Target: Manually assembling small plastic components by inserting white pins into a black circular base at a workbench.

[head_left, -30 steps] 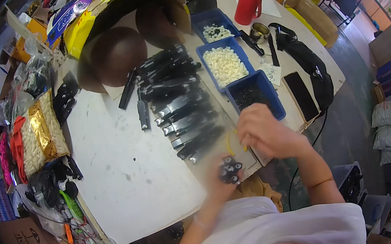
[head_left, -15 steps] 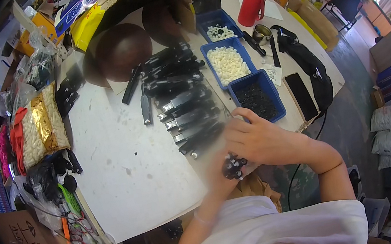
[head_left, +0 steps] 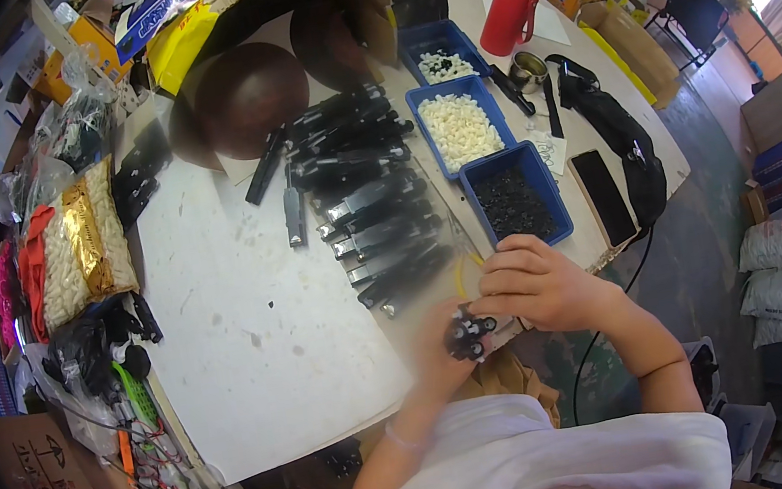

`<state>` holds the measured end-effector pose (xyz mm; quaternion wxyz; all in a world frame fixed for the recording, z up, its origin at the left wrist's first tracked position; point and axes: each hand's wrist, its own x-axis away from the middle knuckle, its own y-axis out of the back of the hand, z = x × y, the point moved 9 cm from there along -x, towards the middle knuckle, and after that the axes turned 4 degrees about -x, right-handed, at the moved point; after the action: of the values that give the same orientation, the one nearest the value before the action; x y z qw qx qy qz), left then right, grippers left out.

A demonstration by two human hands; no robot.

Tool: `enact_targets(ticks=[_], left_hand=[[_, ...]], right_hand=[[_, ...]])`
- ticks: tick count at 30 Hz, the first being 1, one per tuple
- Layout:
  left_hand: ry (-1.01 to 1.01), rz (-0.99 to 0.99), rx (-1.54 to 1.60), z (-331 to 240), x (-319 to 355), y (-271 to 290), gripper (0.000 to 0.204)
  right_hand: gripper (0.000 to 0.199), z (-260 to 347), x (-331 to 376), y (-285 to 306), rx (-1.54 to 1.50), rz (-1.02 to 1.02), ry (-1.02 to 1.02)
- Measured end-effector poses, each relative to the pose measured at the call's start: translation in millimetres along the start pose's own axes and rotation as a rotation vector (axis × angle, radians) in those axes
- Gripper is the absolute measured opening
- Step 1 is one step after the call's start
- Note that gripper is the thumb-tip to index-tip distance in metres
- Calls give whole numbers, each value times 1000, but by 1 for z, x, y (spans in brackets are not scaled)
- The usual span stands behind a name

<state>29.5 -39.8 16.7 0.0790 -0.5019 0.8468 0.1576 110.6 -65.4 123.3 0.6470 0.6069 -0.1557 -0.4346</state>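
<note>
- Drawn back from the blue bin of black parts [head_left: 513,196], right hand [head_left: 537,285] now pinching the small black part [head_left: 470,334].
- Left hand [head_left: 439,351] cupped under it, just below that bin, at the table [head_left: 257,366] edge.
- Could drop off the edge if pinch slips.

A brown cardboard box with printed side [head_left: 35,487] is sitting at lower left beside the table; clear plastic bags of white parts with a gold strip [head_left: 81,252] are lying at the table's left edge; a dark flat phone screen [head_left: 603,196] is resting right of the blue bins
</note>
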Motion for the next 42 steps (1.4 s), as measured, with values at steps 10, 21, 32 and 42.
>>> enact_targets(ticks=[10,21,32,42], left_hand=[[59,59,41,4,1,-6,44],[-45,-1,-32,10,4,-2,39],[-67,-81,-17,11,4,2,40],[-71,-62,-18,8,2,1,41]], right_hand=[[28,-12,-11,6,-170,-36,-123],[17,-100,36,33,166,-154,-535],[11,-121,44,-9,224,-30,-531],[10,-122,38,-15,165,-55,-474]])
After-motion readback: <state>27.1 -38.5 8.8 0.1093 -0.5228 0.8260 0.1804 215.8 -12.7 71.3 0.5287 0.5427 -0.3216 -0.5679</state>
